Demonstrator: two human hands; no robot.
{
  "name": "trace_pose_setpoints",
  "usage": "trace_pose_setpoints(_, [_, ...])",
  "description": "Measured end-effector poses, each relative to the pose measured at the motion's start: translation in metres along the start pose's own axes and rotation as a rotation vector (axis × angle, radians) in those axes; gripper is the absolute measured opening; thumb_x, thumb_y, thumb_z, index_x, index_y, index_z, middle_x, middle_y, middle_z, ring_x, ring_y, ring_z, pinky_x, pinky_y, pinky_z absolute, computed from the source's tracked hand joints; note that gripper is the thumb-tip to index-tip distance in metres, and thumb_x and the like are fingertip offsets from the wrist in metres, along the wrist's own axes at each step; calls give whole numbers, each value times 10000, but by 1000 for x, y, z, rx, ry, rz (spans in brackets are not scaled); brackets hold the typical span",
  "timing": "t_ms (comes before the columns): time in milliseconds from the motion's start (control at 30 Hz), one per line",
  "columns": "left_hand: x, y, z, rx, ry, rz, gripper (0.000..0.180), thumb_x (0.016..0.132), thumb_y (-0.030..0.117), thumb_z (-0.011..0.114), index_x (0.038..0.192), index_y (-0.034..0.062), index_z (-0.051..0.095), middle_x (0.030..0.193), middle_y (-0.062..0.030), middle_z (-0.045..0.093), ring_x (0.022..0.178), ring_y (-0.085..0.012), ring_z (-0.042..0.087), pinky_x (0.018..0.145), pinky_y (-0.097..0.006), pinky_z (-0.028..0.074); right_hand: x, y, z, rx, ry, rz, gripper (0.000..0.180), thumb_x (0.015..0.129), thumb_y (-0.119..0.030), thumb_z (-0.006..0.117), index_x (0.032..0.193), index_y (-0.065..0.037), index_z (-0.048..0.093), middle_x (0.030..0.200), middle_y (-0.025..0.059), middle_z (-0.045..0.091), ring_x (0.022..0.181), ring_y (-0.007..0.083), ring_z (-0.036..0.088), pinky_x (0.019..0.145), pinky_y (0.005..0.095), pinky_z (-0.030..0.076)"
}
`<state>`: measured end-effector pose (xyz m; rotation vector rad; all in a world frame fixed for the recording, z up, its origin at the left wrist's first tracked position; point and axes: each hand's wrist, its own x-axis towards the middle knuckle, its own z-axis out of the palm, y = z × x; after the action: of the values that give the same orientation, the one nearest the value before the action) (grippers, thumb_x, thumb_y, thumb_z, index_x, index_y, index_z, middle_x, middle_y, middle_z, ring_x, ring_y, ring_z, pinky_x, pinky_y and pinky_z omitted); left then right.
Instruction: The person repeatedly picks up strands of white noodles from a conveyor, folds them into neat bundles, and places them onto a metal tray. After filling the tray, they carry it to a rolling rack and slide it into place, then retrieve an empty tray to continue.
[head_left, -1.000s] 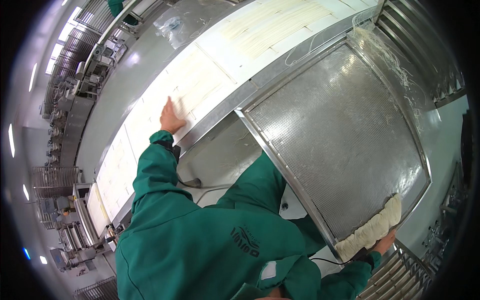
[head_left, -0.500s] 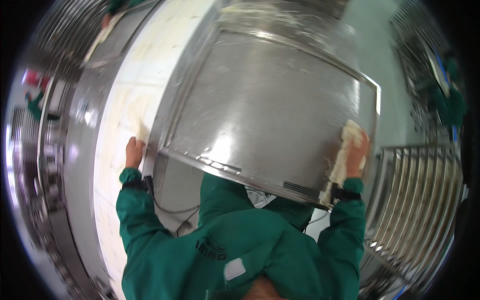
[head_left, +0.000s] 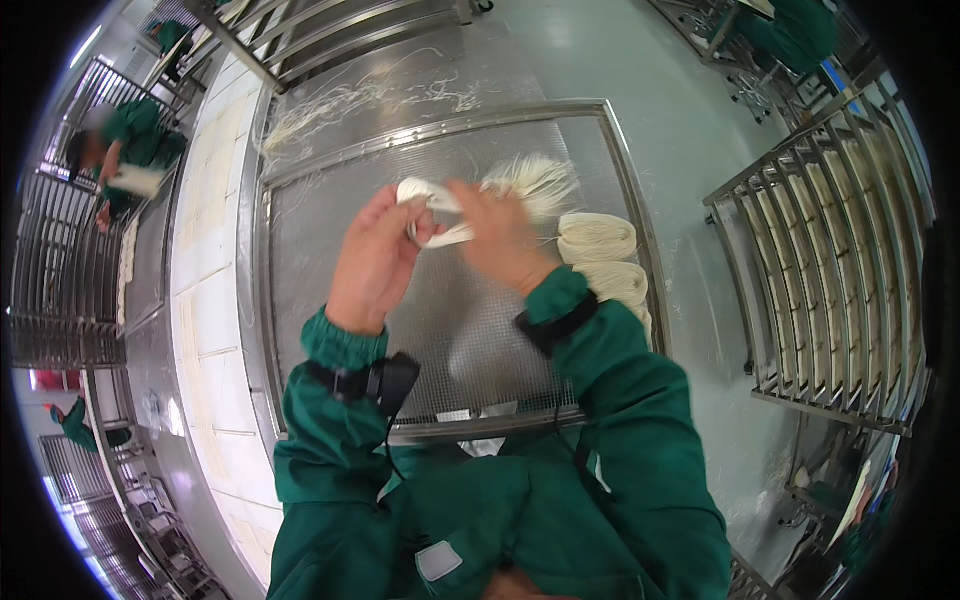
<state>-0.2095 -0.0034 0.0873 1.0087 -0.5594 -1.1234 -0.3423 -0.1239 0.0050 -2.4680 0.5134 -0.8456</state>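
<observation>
Both hands are raised over a metal mesh tray point(head_left: 330, 300) that lies flat on the steel table. My left hand point(head_left: 375, 255) and my right hand point(head_left: 500, 235) together grip a bundle of white noodles point(head_left: 520, 180), which is bent between them with its loose strand ends fanning out to the right. Folded noodle bundles point(head_left: 597, 238) lie in a column along the tray's right edge, just right of my right wrist. Green sleeves cover both forearms.
Loose noodle strands point(head_left: 340, 105) are scattered on the steel surface beyond the tray. A tall metal rack point(head_left: 850, 250) with several shelves stands at the right. White cutting boards point(head_left: 205, 290) run along the left. Other people in green work at the far left point(head_left: 125, 140) and top right point(head_left: 800, 30).
The tray, earlier carried tilted with a noodle bundle in my right hand, now lies flat. My left hand left the table, and both hands now hold a noodle bundle above the tray.
</observation>
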Motion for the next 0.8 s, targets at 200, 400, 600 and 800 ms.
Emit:
trace_pose_setpoints(200, [124, -101, -31, -217, 122, -186, 35, 969, 76, 559, 969, 46, 578, 741, -33, 567, 675, -151, 546, 789, -353, 524, -21, 171, -65, -478, -30, 10, 178, 864, -69, 591, 1035, -112, 621, 1000, 95, 590, 982, 308, 596, 883, 421, 455])
trace_pose_setpoints(400, [163, -143, -35, 198, 199, -288, 56, 959, 84, 563, 962, 30, 579, 788, -52, 591, 694, -167, 559, 758, -351, 539, -49, 204, -63, -557, -90, 179, 304, 823, 28, 570, 1098, -80, 641, 1064, 109, 599, 1033, 333, 583, 887, 450, 465])
trace_pose_setpoints(600, [154, -97, 58, 313, -77, -346, 242, 937, 64, 594, 1135, -67, 639, 927, -86, 684, 810, -156, 648, 746, -289, 540, -69, 207, -98, -125, 45, 262, 295, 802, 40, 584, 1071, -42, 673, 1130, 140, 638, 1090, 376, 584, 937, 462, 493])
trace_pose_setpoints(800, [183, -137, 117, 312, -362, -461, 277, 916, 40, 596, 1144, -82, 694, 985, -98, 730, 827, -158, 685, 733, -283, 551, -82, 208, -115, -12, 186, 286, 300, 806, 74, 606, 1081, -26, 670, 1114, 136, 661, 1080, 356, 603, 893, 405, 515])
